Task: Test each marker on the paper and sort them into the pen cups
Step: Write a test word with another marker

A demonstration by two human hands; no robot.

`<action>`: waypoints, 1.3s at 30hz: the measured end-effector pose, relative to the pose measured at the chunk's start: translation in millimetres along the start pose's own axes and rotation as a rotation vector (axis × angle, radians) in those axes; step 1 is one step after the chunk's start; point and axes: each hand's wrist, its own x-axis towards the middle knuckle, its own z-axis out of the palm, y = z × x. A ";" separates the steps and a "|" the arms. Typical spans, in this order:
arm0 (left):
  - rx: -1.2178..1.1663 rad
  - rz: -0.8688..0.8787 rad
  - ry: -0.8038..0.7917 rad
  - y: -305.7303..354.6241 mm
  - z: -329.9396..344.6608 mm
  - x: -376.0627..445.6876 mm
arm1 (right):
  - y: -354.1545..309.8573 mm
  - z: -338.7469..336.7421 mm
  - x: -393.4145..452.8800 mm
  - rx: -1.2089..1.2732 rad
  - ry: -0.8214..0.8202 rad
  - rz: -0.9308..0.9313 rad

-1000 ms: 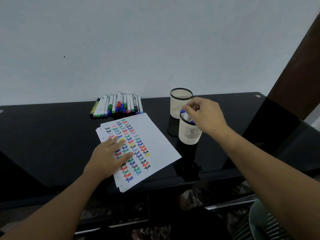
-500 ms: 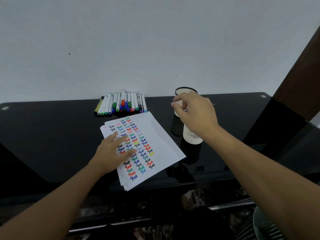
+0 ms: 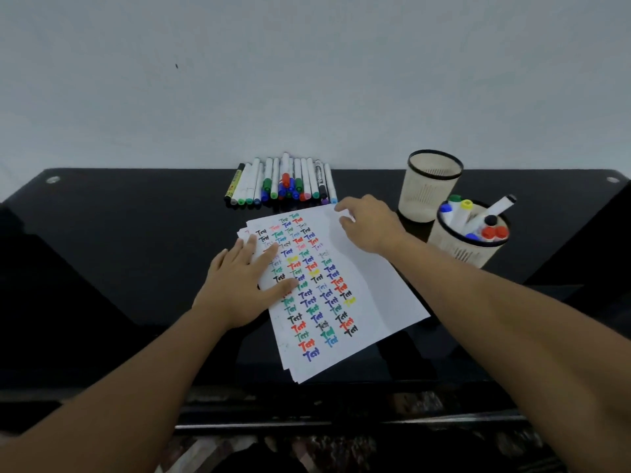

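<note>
A stack of white paper (image 3: 375, 295) covered in coloured "Test" marks lies on the black table. My left hand (image 3: 246, 285) presses flat on its left side, fingers spread. My right hand (image 3: 368, 223) hovers over the paper's far right corner, empty, fingers loosely curled, just short of the row of markers (image 3: 283, 182) lying by the wall. The near pen cup (image 3: 454, 247) at the right holds several markers with blue, green, yellow, red and black caps. Behind it, the far pen cup (image 3: 426, 189) looks empty.
The glossy black table (image 3: 119, 250) runs wall to wall, its front edge just below the paper. A white wall stands right behind the markers. Dark furniture sits at the far right.
My right hand has left the near pen cup and moved left, across to the paper's far corner near the marker row. My left hand has stayed on the paper.
</note>
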 end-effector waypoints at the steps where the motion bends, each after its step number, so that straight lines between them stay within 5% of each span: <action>1: -0.002 -0.002 0.001 -0.5 -0.6 0.7 | 1.1 2.8 9.4 -0.011 0.000 0.003; 24: -0.062 -0.020 0.045 -4.0 2.3 3.3 | 16.9 27.3 67.7 -0.144 0.068 -0.047; 33: -0.070 -0.018 0.042 -5.9 2.5 3.6 | 10.8 17.2 46.4 -0.056 0.501 -0.147; 39: -0.080 -0.016 0.058 -4.7 1.4 2.9 | -6.9 3.9 10.9 0.041 0.647 -0.346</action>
